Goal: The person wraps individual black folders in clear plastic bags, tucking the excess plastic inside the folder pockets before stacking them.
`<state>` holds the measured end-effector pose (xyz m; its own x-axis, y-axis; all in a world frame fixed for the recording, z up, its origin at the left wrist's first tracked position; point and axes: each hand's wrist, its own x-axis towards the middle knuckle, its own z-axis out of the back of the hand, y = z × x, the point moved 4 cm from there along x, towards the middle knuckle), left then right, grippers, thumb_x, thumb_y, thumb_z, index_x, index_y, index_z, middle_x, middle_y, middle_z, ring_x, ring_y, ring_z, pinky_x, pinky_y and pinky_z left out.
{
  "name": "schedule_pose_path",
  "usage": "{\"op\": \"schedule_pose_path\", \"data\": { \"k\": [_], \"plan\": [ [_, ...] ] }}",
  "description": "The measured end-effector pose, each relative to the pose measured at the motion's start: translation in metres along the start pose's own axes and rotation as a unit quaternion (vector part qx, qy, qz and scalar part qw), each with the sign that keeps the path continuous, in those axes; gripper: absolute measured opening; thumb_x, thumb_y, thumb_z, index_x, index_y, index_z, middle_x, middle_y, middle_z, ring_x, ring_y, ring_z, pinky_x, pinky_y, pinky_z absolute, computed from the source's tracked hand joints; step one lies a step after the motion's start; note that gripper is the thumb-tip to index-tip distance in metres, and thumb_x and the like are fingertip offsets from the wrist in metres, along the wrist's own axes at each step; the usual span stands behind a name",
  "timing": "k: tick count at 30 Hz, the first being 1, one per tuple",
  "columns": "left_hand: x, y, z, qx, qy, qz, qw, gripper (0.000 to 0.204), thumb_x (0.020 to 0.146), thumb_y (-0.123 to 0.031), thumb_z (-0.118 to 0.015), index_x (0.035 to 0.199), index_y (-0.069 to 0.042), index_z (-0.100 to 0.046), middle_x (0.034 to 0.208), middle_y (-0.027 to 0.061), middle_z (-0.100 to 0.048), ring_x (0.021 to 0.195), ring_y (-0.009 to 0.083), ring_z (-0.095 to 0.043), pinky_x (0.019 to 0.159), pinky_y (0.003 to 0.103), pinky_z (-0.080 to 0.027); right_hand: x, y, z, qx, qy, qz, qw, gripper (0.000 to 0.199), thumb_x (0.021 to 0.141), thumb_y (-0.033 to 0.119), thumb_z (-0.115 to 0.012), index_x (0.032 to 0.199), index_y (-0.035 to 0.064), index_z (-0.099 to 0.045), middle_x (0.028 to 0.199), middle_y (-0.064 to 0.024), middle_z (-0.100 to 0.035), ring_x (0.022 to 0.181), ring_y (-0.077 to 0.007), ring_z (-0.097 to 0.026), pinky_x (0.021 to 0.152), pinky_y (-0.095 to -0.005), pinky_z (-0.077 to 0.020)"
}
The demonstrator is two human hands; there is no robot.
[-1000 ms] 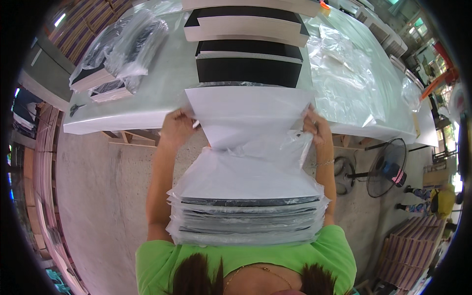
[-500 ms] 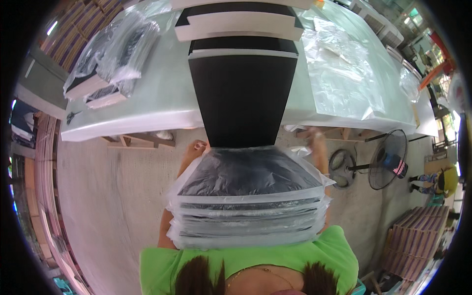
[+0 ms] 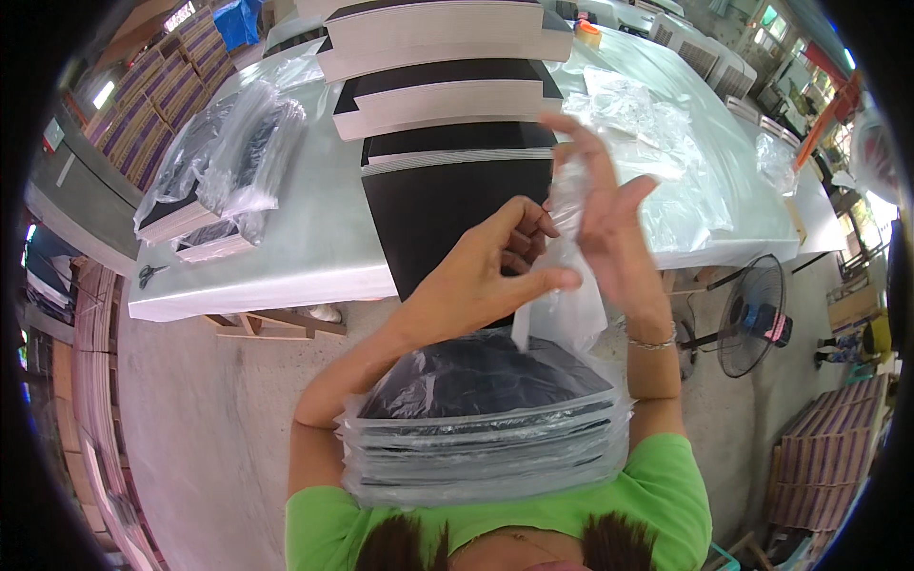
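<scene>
A crumpled clear plastic bag [image 3: 568,295] hangs between my hands, above a stack of plastic-wrapped black boards [image 3: 486,376] close to my chest. My left hand [image 3: 466,271] has curled fingers at the bag's left side, its thumb across the plastic. Raised on the right, my right hand [image 3: 614,224] has its fingers spread and the upper part of the bag against them. Just beyond, partly covered by my left hand, lies an unwrapped black board [image 3: 438,205] with its near end over the table edge.
More stacked black boards with pale edges [image 3: 447,100] run back along the covered table [image 3: 324,181]. Bagged boards [image 3: 224,157] and scissors [image 3: 149,274] lie left, loose clear plastic [image 3: 657,143] right. A fan [image 3: 752,309] stands right of the table.
Both hands have risen from beside the wrapped stack to above it. The plastic bag is now between them. The view has shifted, showing more of the table's far end.
</scene>
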<state>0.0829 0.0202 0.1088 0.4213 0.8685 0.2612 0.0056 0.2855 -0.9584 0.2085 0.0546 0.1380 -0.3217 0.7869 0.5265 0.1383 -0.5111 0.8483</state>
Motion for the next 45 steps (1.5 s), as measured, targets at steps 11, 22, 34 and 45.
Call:
{"op": "schedule_pose_path", "data": {
  "k": [11, 22, 34, 45],
  "plan": [
    [-0.003, 0.011, 0.041, 0.021, -0.106, 0.005, 0.994, 0.013, 0.088, -0.014, -0.055, 0.094, -0.004, -0.049, 0.08, -0.0003, -0.052, 0.075, 0.0067, -0.05, 0.072, 0.022, -0.041, -0.004, -0.024, -0.012, 0.109, -0.018, -0.062, 0.992, 0.093, 0.075, 0.077, -0.012, 0.135, 0.0069, -0.028, 0.12, -0.0017, -0.035, 0.112, -0.0102, -0.034, 0.097, -0.0234, -0.0231],
    [0.0, 0.018, 0.042, -0.096, -0.084, 0.025, 0.992, 0.019, 0.089, -0.021, -0.053, 0.088, -0.002, -0.054, 0.081, 0.001, -0.052, 0.074, 0.0077, -0.048, 0.068, 0.022, -0.04, -0.006, -0.04, -0.016, 0.108, -0.041, -0.041, 0.992, 0.089, 0.079, 0.072, -0.004, 0.134, 0.0063, -0.029, 0.126, -0.0053, -0.029, 0.118, -0.016, -0.027, 0.102, -0.0295, -0.0156],
    [-0.009, 0.039, 0.025, 0.143, -0.149, 0.003, 0.979, 0.031, 0.078, -0.01, -0.065, 0.102, 0.003, -0.052, 0.079, 0.0091, -0.057, 0.07, 0.015, -0.055, 0.065, 0.025, -0.045, -0.005, -0.044, -0.022, 0.078, -0.029, 0.003, 0.997, 0.084, 0.082, 0.069, -0.011, 0.134, 0.0055, -0.027, 0.125, -0.0046, -0.031, 0.118, -0.0136, -0.03, 0.1, -0.0269, -0.023],
    [-0.009, 0.039, 0.028, 0.024, -0.176, -0.083, 0.981, 0.028, 0.085, -0.015, -0.057, 0.108, 0.0, -0.052, 0.092, 0.0068, -0.055, 0.081, 0.0112, -0.052, 0.069, 0.022, -0.044, -0.016, -0.063, -0.016, 0.054, 0.0, -0.077, 0.996, 0.07, 0.087, 0.059, -0.029, 0.136, 0.0096, -0.024, 0.119, -0.0068, -0.031, 0.111, -0.0144, -0.032, 0.096, -0.027, -0.0242]
  ]
}}
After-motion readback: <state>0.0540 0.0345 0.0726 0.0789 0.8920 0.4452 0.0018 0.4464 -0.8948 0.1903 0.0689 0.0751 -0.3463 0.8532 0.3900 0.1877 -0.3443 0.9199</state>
